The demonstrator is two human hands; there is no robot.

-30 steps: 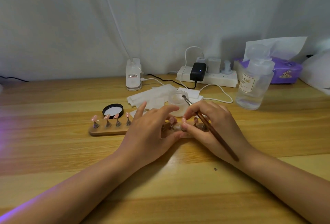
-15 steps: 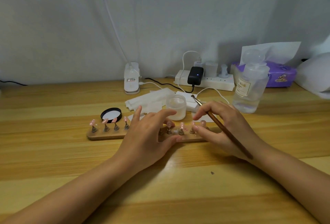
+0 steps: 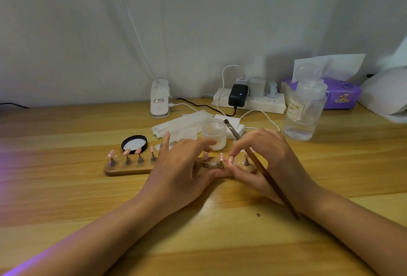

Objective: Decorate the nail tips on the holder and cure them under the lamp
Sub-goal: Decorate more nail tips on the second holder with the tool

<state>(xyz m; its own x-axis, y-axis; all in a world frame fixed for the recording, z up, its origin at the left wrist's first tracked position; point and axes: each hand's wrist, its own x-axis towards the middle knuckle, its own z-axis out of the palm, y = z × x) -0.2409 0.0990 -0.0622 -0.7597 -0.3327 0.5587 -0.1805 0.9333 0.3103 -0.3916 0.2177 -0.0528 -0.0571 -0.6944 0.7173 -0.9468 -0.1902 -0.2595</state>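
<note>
Both hands (image 3: 182,172) (image 3: 271,165) drew closer over holder (image 3: 130,169), right fingers (image 3: 242,147) seemingly gripping brush (image 3: 271,179), left relaxed.

Both forearms bare, no sleeves or jewellery.

pink nail tips (image 3: 138,150), brown brush (image 3: 272,182), purple tissue box (image 3: 340,95)

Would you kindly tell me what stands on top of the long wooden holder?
Pink nail tips on small stands line the wooden holder; the left hand covers its middle section.
</note>
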